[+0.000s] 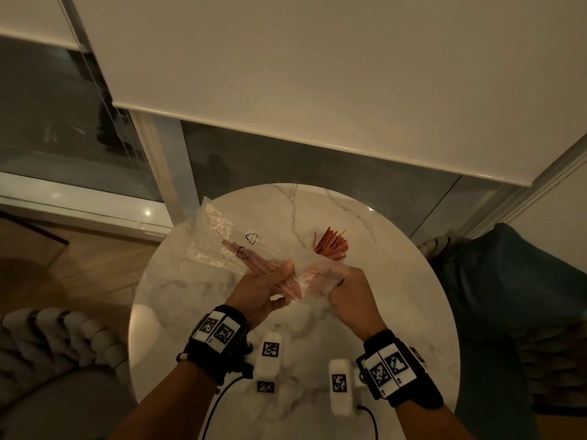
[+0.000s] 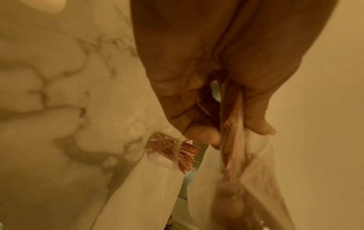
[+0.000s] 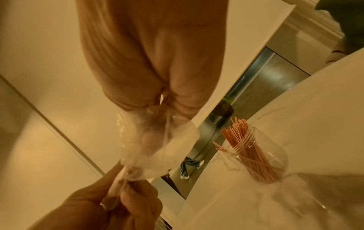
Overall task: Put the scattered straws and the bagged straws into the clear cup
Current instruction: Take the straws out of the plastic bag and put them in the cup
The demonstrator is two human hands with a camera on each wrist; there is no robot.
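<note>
Hands are working together just above the middle of the tabletop (image 1: 317, 204), both gripping one clear bag (image 1: 222, 246) of straws. The left hand (image 1: 270, 290) is closing thumb and fingers around the bundle of bagged straws (image 1: 273, 274) through the plastic, seemingly to keep the thin sticks from sliding about. The right hand (image 1: 349, 296) is pinching the bag's near end, its fingers curled tight on bunched film; from the right wrist view the plastic is being stretched between the two hands, which looks like an effort to tear it or pull its mouth open. The rest of the bag is trailing away toward the tabletop's far left edge, slack and crinkled, with a printed recycling mark showing.

The cup (image 3: 262, 157) is standing upright toward the far right of the tabletop, near the right hand but apart from it. It is already holding a loose sheaf of orange straws (image 1: 330, 244) that are leaning and fanning out over its rim. I can see no straws lying loose on the marble.

As a judgement, the scattered straws are done and the bagged ones are the step in hand. The film is thin and slippery, so a sudden tear could spill straws across the tabletop; holding the bundle firmly while opening should guard against that, and the cup is staying within easy reach for the transfer
</note>
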